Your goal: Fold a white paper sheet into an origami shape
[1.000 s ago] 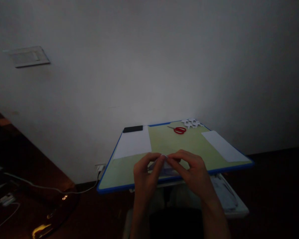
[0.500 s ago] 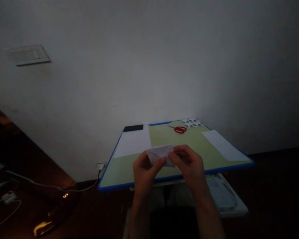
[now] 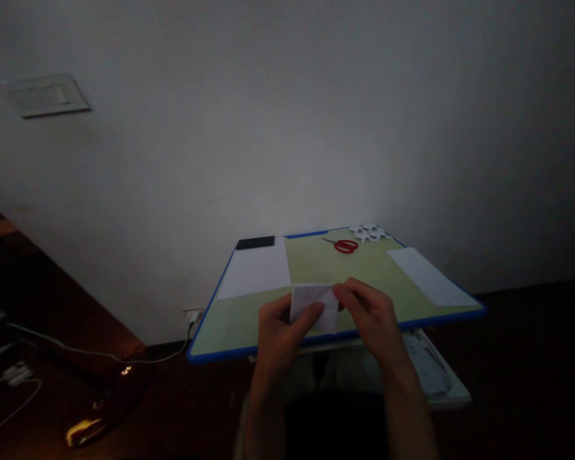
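Note:
A small folded white paper [image 3: 311, 296] is held up over the near edge of the table, its visible face roughly square. My left hand [image 3: 280, 327] grips it from the left, thumb lying across the front and fingers behind. At the upper right corner, my right hand [image 3: 367, 313] pinches the paper between thumb and forefinger. The fingers behind the sheet are mostly hidden.
The green tabletop [image 3: 316, 262] has a blue rim. On it lie red-handled scissors [image 3: 345, 246], several folded white paper pieces [image 3: 370, 232], a white sheet [image 3: 256, 271], a dark flat object [image 3: 255, 243] and a white strip [image 3: 426, 278]. A tray [image 3: 431, 370] sits below.
The paper has gone from a flap-folded, envelope-like face to a plainer square one. My right thumb and forefinger have moved up to its top right corner.

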Tool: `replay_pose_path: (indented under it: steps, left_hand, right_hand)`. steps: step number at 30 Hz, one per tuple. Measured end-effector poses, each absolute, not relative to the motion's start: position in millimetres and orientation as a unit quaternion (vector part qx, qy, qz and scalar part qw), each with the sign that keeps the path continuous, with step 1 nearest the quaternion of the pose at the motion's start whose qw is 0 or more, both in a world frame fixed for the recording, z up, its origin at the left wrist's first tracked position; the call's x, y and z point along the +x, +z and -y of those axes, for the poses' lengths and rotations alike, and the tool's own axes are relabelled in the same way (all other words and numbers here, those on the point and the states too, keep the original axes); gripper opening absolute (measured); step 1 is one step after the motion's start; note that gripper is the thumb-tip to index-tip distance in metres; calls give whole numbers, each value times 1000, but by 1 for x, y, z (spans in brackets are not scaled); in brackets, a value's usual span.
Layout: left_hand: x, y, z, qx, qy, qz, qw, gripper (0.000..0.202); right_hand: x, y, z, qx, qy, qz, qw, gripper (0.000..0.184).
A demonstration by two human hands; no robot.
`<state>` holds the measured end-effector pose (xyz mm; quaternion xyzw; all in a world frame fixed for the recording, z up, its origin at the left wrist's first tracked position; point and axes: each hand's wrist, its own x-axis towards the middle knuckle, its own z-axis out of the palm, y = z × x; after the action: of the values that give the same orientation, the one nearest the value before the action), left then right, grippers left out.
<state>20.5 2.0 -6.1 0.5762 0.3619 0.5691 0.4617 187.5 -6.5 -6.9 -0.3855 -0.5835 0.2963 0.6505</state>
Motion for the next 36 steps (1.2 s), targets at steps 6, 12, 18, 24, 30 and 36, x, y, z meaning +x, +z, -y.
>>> replay_pose_path:
  steps: [6, 12, 18, 24, 30, 36]
  left_hand:
    - [30, -15, -13, 500, 642, -358, 458, 33]
    - [37, -11, -16, 416, 699, -321, 485, 90]
    - [31, -9, -13, 461, 664, -355, 470, 77]
    - [32, -9, -11, 497, 638, -366, 460, 85]
    - [32, -8, -6, 530, 623, -367, 443, 82]
    - [32, -6, -2, 539, 620, -351, 449, 95]
  right_hand:
    - [186, -11, 3, -375, 345, 547, 664, 22]
    - [180, -19, -2, -347, 441, 532, 634, 31]
    - [177, -17, -5, -394, 338, 554, 651, 22]
    - [178, -20, -7, -390, 178, 599, 676, 24]
    - [177, -23, -5, -389, 184, 572, 699, 20]
    - [181, -27, -4, -397, 190, 550, 709, 32]
